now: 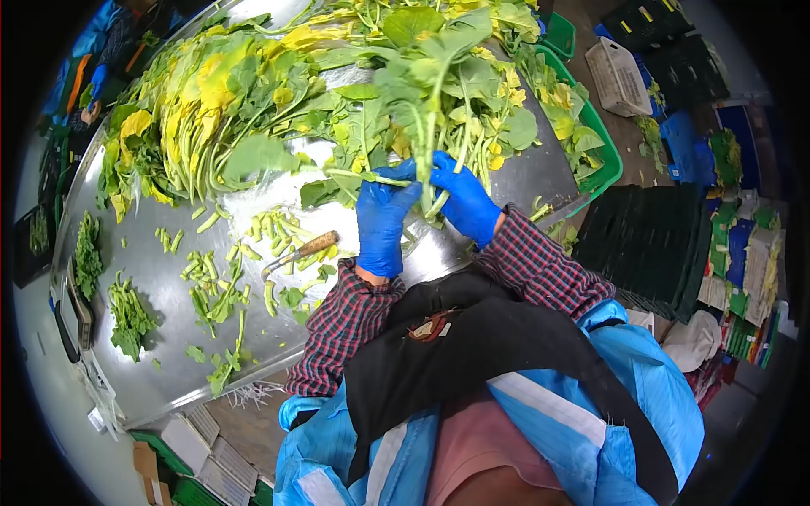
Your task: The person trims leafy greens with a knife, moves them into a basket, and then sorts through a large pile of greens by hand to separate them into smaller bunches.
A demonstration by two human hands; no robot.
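Note:
My right hand (466,201), in a blue glove, is closed around a bunch of leafy green stalks (430,126) whose leaves point away from me. Close beside it, my left hand (381,221), gloved the same way, pinches a single leafy stalk (390,180) lying sideways. A small curved knife (319,244) with a wooden handle lies on the metal table (160,240), left of my left hand. Cut stem pieces (202,268) are scattered around the knife. Behind both hands spreads a large heap of green and yellowing leafy greens (219,110).
Two small bunches of greens (128,316) lie at the table's left. A green crate (601,139) with leaves stands against the right edge. Farther right are a white crate (618,78) and stacked dark crates (645,240). Another person's hand (90,112) shows at far left.

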